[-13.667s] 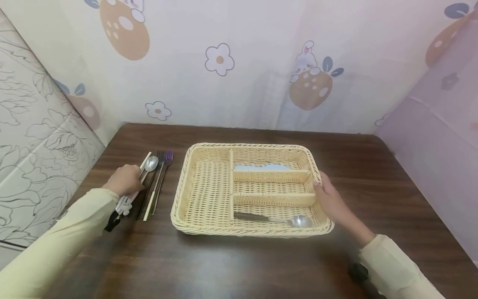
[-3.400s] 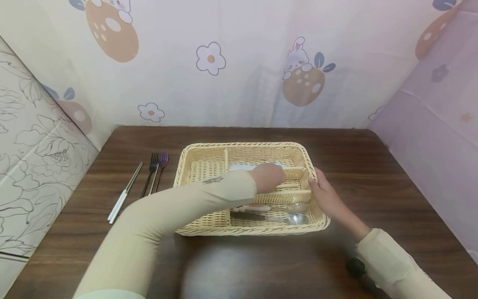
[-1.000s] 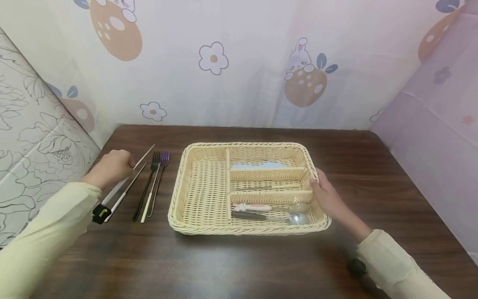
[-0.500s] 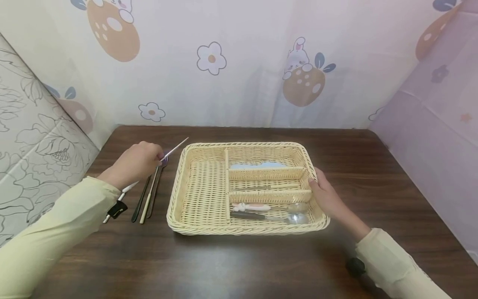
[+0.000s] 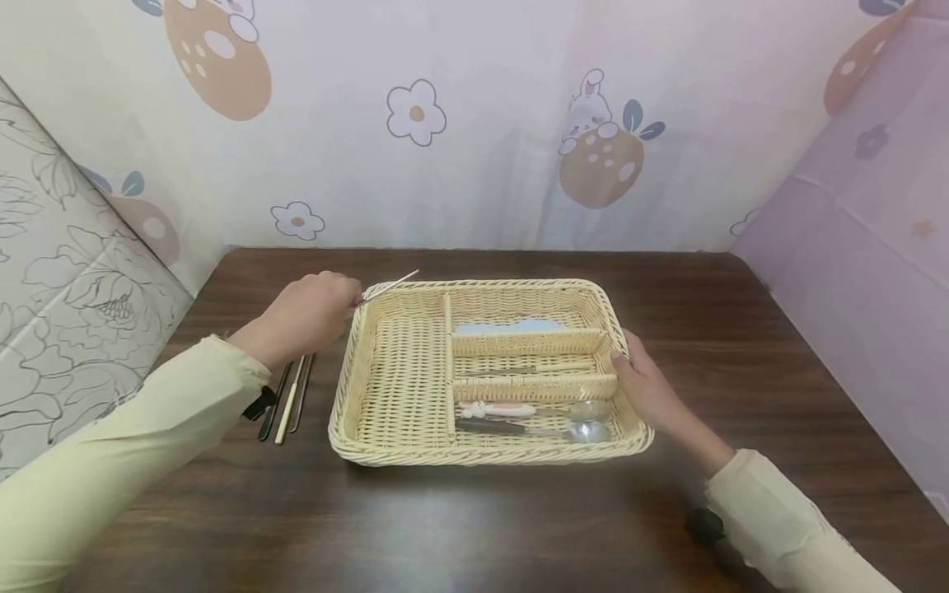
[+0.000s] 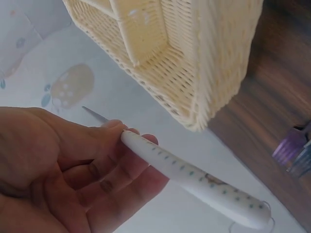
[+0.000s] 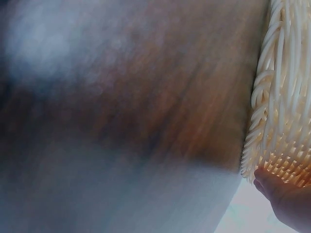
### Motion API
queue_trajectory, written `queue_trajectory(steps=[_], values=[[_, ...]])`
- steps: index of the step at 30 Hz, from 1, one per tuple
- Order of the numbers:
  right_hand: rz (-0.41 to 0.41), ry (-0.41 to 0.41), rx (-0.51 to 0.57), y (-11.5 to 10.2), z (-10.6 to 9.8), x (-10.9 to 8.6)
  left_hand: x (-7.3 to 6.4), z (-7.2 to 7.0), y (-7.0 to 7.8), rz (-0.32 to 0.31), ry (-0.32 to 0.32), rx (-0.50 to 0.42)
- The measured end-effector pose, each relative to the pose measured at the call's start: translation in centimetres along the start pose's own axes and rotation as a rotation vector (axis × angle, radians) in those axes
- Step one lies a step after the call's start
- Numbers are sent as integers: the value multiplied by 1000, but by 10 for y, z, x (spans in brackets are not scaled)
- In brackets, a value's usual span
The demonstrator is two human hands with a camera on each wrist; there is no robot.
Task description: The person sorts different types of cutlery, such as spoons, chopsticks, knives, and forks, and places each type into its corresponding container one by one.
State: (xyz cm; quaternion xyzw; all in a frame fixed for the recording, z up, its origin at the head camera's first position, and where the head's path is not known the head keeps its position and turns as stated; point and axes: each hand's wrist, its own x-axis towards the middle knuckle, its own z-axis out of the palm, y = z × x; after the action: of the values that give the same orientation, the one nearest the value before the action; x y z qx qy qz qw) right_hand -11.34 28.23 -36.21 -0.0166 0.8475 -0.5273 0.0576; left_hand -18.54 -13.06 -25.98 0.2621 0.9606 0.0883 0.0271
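Note:
My left hand pinches a chopstick, its metal tip pointing up and right over the back left corner of the wicker basket. In the left wrist view, the chopstick's white handle has green dots and lies between thumb and fingers. Whether a second chopstick lies with it, I cannot tell. My right hand grips the basket's right rim, thumb on top. In the front right compartment lie a dark-handled spoon and a spoon with a pink-and-white rabbit handle.
Beneath my left wrist, several slim handles lie on the dark wooden table. A purple fork shows in the left wrist view. A thin pale-ended utensil lies in the middle compartment, and something light blue in the back one.
The rabbit-handled spoon and the thin pale-ended utensil have come into the basket. My left hand has lifted the chopstick and moved right, towards the basket. My right hand keeps its place.

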Motion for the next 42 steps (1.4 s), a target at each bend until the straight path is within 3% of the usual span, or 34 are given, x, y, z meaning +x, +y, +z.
queue_trajectory(steps=[12, 23, 37, 42], values=[[12, 8, -9, -2, 1, 0, 17, 12, 23, 143, 31, 68], [11, 13, -8, -3, 1, 0, 30, 12, 47, 217, 54, 68], [28, 22, -42, 0, 1, -2, 56, 24, 81, 312, -23, 0], [29, 21, -49, -1, 0, -1, 64, 30, 93, 331, -19, -25]])
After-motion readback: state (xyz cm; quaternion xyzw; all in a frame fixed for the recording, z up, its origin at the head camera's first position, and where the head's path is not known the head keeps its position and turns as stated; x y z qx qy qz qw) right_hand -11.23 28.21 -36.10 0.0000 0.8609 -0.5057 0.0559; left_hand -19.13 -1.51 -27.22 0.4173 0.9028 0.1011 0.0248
